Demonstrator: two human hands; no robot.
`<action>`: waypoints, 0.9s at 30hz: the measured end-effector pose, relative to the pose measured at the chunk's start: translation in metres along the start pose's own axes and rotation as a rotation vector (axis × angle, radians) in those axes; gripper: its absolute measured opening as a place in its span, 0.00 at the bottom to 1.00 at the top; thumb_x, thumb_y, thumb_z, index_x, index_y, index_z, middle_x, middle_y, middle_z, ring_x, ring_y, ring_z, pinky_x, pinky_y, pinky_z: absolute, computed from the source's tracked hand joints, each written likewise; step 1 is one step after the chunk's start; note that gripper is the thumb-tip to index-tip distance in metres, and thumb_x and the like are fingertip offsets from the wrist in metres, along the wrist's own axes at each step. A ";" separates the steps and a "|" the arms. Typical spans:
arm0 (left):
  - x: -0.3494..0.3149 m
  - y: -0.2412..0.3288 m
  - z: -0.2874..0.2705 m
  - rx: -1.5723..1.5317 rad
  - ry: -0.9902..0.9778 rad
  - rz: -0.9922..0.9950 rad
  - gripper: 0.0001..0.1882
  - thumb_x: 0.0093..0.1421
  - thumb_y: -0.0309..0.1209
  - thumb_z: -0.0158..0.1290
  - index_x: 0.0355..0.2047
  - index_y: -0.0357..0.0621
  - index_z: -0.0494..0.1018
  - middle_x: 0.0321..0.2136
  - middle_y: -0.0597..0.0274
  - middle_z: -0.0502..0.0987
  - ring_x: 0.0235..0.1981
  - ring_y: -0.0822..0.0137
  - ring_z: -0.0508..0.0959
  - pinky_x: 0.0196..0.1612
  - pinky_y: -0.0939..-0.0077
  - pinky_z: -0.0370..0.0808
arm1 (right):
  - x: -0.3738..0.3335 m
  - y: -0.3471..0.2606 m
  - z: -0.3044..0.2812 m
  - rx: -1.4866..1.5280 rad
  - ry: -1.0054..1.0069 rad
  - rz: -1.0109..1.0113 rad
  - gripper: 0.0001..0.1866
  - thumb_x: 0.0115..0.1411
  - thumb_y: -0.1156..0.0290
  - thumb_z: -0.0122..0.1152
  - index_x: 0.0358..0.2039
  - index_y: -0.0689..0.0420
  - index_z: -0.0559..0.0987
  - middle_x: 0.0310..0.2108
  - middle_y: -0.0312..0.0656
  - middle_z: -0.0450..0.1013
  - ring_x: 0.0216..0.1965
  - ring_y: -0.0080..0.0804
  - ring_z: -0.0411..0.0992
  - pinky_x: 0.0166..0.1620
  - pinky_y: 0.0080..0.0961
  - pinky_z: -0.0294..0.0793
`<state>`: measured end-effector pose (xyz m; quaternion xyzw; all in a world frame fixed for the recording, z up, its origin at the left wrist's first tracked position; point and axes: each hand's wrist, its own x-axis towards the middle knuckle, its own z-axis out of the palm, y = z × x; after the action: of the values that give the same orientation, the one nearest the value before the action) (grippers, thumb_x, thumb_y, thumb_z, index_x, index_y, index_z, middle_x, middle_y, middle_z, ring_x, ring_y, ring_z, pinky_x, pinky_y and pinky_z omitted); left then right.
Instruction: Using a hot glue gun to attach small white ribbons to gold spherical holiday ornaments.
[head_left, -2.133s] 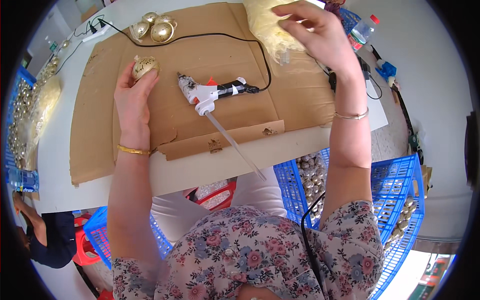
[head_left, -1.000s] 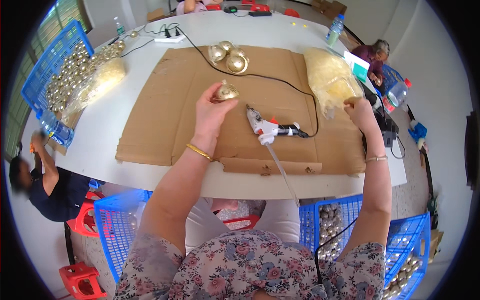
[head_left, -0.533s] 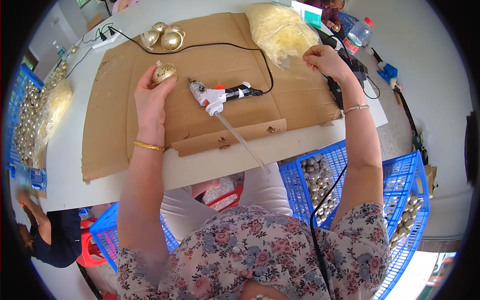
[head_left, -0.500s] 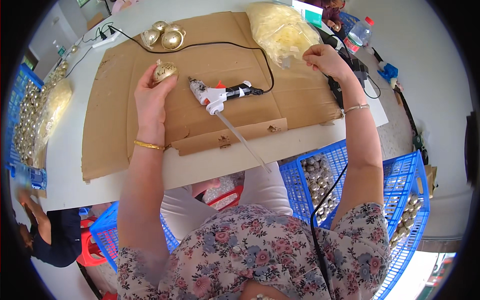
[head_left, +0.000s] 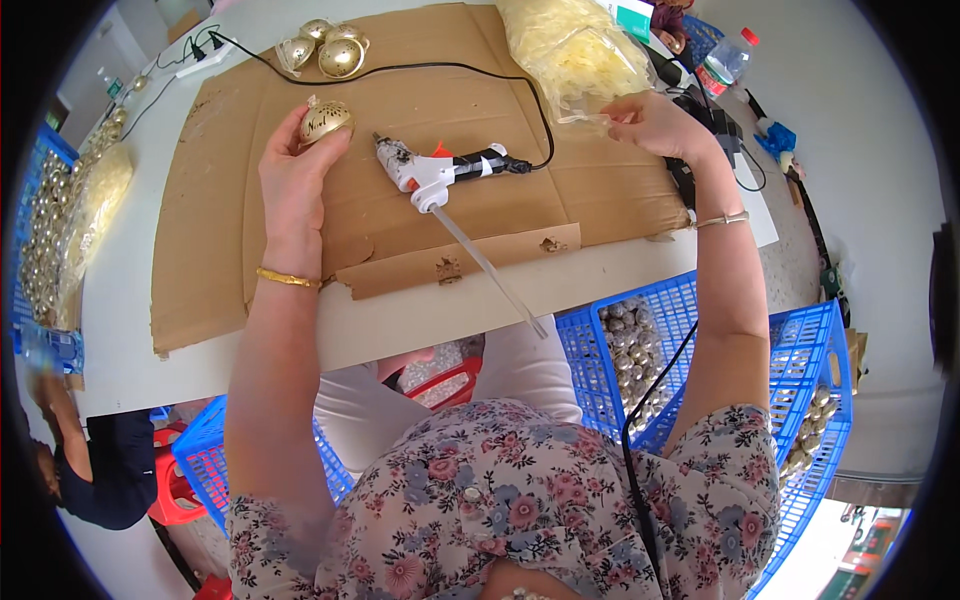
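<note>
My left hand (head_left: pixel 292 180) is closed around a gold Christmas bauble (head_left: pixel 327 122) with dark lettering and a small pale tuft on top, held above the cardboard. Over at the right, my right hand (head_left: pixel 655 124) pinches thumb and fingers together beside the lower edge of a clear plastic bag (head_left: pixel 540 50) full of pale yellowish pieces. Whatever sits between those fingertips is too small to make out. Between my hands a white hot glue gun (head_left: pixel 428 180) lies on the cardboard sheet (head_left: pixel 330 235), its clear glue stick (head_left: pixel 490 272) poking out toward me past the table edge.
Several gold baubles (head_left: pixel 341 58) sit at the far edge of the cardboard. A black cord (head_left: pixel 440 66) runs from a power strip (head_left: pixel 205 60) to the glue gun. Blue crates (head_left: pixel 625 355) of baubles flank me. A bottle (head_left: pixel 728 62) stands far right; another person (head_left: pixel 105 465) is at left.
The view has shifted a little, so the table sits higher. My right hand has drawn slightly toward me relative to the bag. The left hand still holds the bauble, turned a little.
</note>
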<state>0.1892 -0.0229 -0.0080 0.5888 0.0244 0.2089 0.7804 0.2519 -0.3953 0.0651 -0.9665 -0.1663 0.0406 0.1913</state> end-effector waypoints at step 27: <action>-0.004 -0.005 0.002 0.108 0.031 0.070 0.31 0.40 0.22 0.62 0.48 0.33 0.66 0.35 0.60 0.73 0.35 0.74 0.73 0.38 0.82 0.71 | -0.006 -0.028 0.013 -0.184 0.392 -0.317 0.04 0.44 0.75 0.58 0.23 0.59 0.78 0.24 0.47 0.73 0.26 0.44 0.72 0.31 0.32 0.71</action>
<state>0.1878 -0.0273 -0.0127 0.6273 0.0270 0.2434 0.7393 0.2360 -0.3679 0.0641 -0.9310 -0.2786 -0.1930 0.1353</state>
